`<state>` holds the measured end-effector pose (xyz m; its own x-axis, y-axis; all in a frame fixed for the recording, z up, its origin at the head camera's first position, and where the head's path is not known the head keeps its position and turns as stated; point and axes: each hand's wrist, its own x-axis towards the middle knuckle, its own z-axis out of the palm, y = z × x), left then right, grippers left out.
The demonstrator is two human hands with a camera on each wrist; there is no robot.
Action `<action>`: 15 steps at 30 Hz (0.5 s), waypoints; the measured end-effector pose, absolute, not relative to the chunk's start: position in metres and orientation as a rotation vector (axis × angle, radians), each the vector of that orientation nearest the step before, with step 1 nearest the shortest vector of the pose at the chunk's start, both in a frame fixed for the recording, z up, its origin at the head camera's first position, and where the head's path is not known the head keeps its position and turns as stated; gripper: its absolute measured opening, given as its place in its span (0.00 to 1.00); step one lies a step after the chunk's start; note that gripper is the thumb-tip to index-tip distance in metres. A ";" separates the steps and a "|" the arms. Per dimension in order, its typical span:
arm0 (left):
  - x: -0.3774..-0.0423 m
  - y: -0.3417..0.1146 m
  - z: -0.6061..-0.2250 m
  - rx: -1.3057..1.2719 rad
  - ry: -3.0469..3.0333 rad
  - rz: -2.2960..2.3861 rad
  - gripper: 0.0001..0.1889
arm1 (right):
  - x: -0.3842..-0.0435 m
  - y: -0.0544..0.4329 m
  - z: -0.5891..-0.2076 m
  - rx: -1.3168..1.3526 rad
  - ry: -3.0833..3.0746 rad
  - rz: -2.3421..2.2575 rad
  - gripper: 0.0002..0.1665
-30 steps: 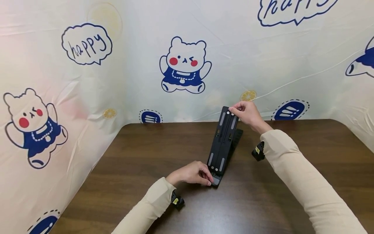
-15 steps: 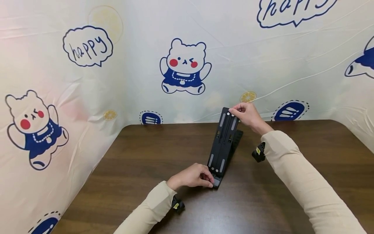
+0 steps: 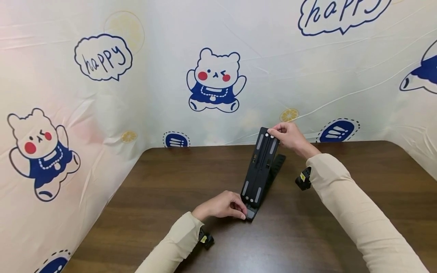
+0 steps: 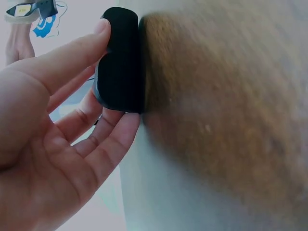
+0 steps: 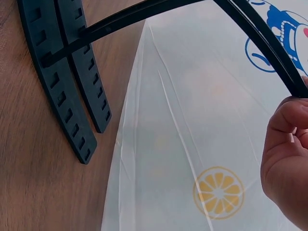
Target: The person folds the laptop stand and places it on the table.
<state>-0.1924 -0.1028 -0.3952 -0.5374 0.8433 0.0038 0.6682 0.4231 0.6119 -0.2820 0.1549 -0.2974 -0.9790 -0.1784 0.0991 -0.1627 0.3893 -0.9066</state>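
Observation:
A black folding laptop stand [image 3: 260,167] rises at a slant from the table, with grey pads and round rivets on its upper face. My left hand [image 3: 222,205] grips its low near end; in the left wrist view the thumb lies on that black end [image 4: 120,62] and fingers curl beneath. At the raised far end, my right hand [image 3: 290,137] pinches the corner between thumb and fingers. The right wrist view shows the slotted base rails [image 5: 65,101] flat on the table, and a thin support strut [image 5: 130,17] reaching into the slots.
The brown wooden table [image 3: 164,178] extends around the stand. Behind it and at the sides hangs a pale curtain [image 3: 164,87] printed with cartoon bears. Small black cameras [image 3: 303,179] sit on both wrists.
Both hands keep their hold on the stand. Its low end has shifted slightly left, and a little more of the base shows behind it. The head view has tilted up slightly.

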 end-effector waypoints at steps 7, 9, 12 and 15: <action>-0.192 -0.106 -0.396 1.297 2.374 0.841 0.04 | -0.279 0.156 -0.299 -0.339 2.616 -1.702 0.20; -0.193 -0.107 -0.397 1.289 2.385 0.848 0.04 | -0.279 0.155 -0.299 -0.338 2.616 -1.719 0.21; -0.194 -0.110 -0.398 1.288 2.408 0.855 0.04 | -0.279 0.154 -0.299 -0.325 2.611 -1.745 0.21; -0.194 -0.113 -0.399 1.294 2.428 0.850 0.04 | -0.280 0.153 -0.300 -0.319 2.597 -1.762 0.22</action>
